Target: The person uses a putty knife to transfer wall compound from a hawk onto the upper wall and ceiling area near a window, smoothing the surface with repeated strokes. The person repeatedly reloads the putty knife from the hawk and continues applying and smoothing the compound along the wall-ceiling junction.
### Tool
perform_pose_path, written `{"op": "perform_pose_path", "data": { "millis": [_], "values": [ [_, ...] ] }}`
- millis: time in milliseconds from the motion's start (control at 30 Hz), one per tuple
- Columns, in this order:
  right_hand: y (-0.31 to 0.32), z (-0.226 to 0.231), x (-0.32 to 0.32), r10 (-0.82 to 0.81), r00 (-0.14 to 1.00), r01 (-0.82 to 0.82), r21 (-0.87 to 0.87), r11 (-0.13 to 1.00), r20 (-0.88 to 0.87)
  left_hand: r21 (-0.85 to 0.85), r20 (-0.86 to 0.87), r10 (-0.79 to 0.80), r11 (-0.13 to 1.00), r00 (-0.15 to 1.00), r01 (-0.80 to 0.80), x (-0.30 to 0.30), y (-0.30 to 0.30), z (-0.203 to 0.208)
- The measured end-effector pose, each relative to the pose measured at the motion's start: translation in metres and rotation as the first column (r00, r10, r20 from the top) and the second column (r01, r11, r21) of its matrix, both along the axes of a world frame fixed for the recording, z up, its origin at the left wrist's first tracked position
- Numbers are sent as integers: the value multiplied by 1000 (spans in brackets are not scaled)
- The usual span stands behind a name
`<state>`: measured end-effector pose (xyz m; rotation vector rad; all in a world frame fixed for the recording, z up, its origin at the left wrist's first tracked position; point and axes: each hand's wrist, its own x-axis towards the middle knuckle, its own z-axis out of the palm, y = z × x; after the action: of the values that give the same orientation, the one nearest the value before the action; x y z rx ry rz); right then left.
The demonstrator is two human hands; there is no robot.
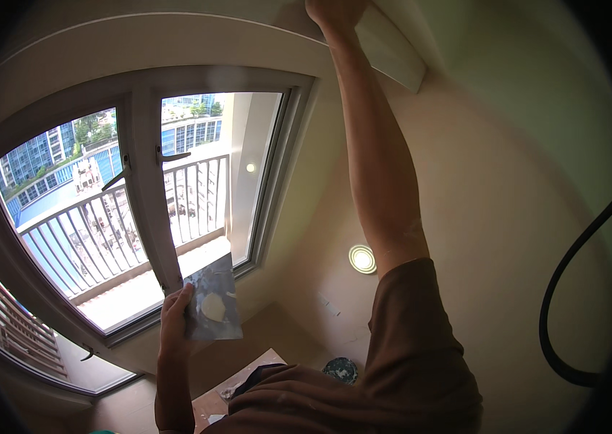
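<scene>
My left hand (174,309) is closed on the edge of a thin grey rectangular plate (229,296), its thumb lying on the face. A rounded cream-coloured dab (213,307) sits on that plate, with paler smears around it. The plate is held in front of the lower corner of the window. My right arm stretches far up, and my right hand (336,11) is at the top edge of the picture, next to the pale wall and a jutting ledge (393,52). Its fingers are cut off from view, so whatever they hold is hidden.
A grey-framed window (145,145) with handles faces a railed balcony (92,242). Below are a round dark tub (340,369) with whitish smears and a pinkish board (208,405) with white scraps. A round lit lamp (362,259) glows beside my right arm. A black cable (548,307) curves at right.
</scene>
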<state>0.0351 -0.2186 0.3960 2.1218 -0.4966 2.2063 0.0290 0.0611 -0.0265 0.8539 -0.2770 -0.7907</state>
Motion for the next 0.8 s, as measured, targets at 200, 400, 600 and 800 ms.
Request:
{"op": "perform_pose_path", "data": {
  "millis": [200, 400, 600, 800],
  "values": [
    [43, -6, 8, 56, 998, -53, -103, 993, 26, -29, -15, 6, 1000, 1000, -6, -9, 4, 3],
    [105, -9, 21, 164, 986, -159, -239, 958, 1, -18, 56, 26, 1000, 998, -25, -23, 11, 19],
    [181, -7, 30, 336, 941, -321, -197, 926, 45, -3, 85, 110, 994, 990, -110, -45, 15, 39],
    [145, -59, -23, 696, 712, -702, 122, 702, 93, 18, 99, 305, 951, 947, -308, -57, 41, 39]
  ]
}}
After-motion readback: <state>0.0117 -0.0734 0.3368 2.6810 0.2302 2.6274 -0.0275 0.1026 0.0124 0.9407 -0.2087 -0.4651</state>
